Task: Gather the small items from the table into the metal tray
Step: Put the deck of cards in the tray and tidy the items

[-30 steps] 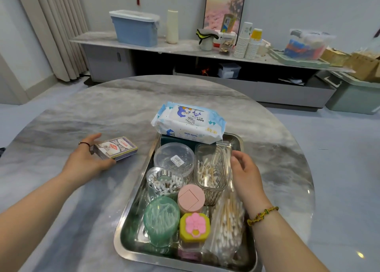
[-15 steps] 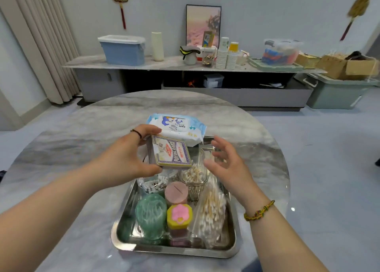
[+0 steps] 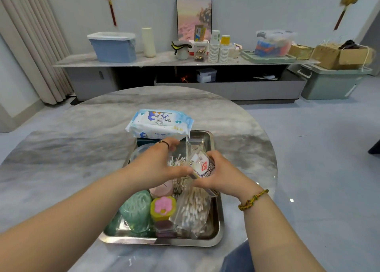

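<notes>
1 metal tray (image 3: pixel 200 138). 1 wipes pack (image 3: pixel 160 123). 1 card box (image 3: pixel 202 167). 1 bag of cotton buds (image 3: pixel 193 208). 1 green tub (image 3: pixel 136 210). 1 yellow box (image 3: pixel 163 208) w/ pink flower. 1 pink jar (image 3: pixel 162 189). Clear cups of buds (image 3: pixel 177 161): maybe 2, partly hidden. 2 hands: left hand (image 3: pixel 156 167), right hand (image 3: pixel 222 175).

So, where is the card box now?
Head view: the card box is tilted above the right side of the metal tray, gripped by the right hand, over the bag of cotton swabs.
</notes>
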